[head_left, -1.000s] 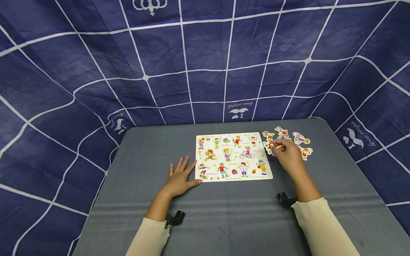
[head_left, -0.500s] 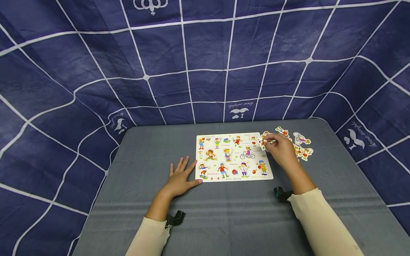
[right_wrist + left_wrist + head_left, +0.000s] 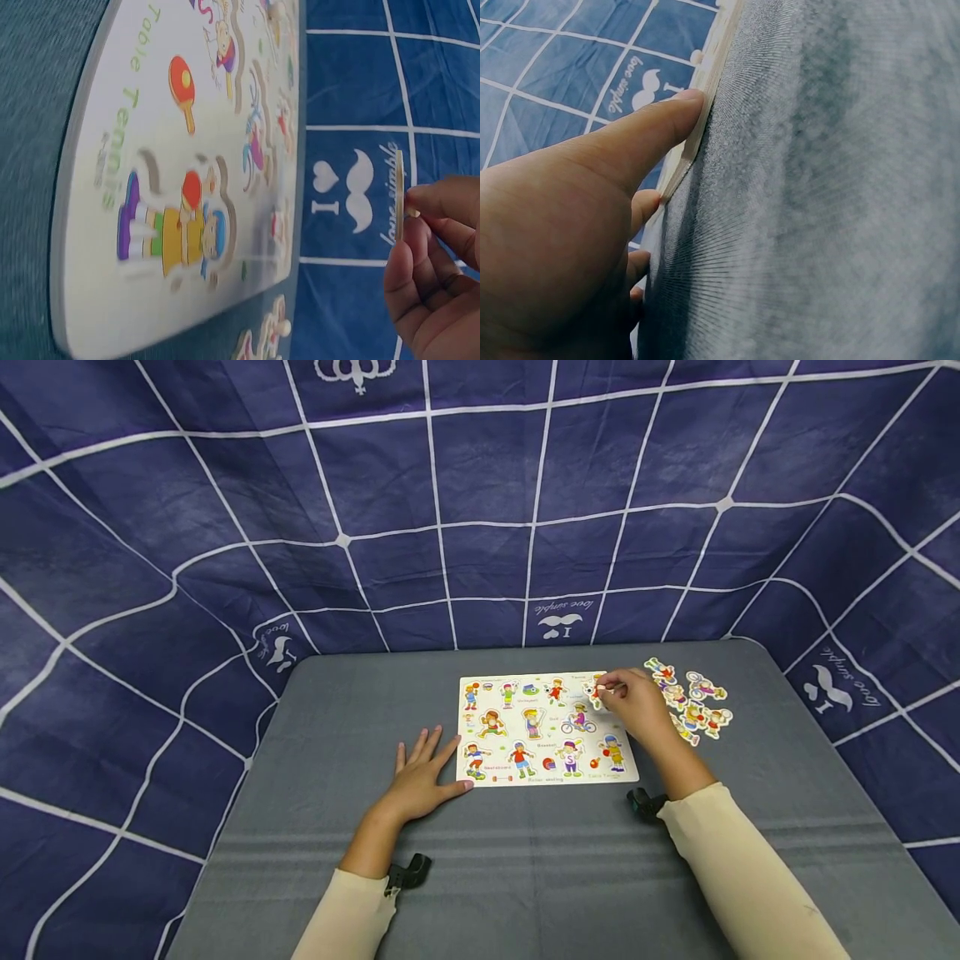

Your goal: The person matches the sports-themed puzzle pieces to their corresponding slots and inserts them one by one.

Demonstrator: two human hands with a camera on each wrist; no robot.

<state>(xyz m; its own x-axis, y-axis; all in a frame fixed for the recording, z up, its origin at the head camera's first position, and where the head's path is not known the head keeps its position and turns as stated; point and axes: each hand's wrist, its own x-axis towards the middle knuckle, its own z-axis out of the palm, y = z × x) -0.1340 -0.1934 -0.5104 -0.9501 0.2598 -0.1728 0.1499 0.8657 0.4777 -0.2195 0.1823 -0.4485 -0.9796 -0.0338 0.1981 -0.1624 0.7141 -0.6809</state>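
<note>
A white wooden puzzle board point(image 3: 555, 747) printed with sporting children lies flat on the grey table. My left hand point(image 3: 422, 781) rests beside it with fingers spread, thumb and a fingertip touching its left edge; the left wrist view shows the thumb point(image 3: 679, 112) against that edge. Above the board's upper right corner, my right hand point(image 3: 633, 702) pinches a flat puzzle piece point(image 3: 592, 692) by its small knob. In the right wrist view the piece point(image 3: 399, 199) appears edge-on, held apart from the board point(image 3: 90, 277), so its picture cannot be made out there.
Several loose puzzle pieces point(image 3: 696, 717) lie in a cluster on the table right of the board, some overlapping. The grey tablecloth point(image 3: 525, 877) spreads around the board. A blue gridded curtain point(image 3: 480, 560) stands behind the table and at both sides.
My right hand has carried a puzzle piece leftward from the cluster to over the board's upper right, uncovering the loose pieces. The left hand has stayed in place.
</note>
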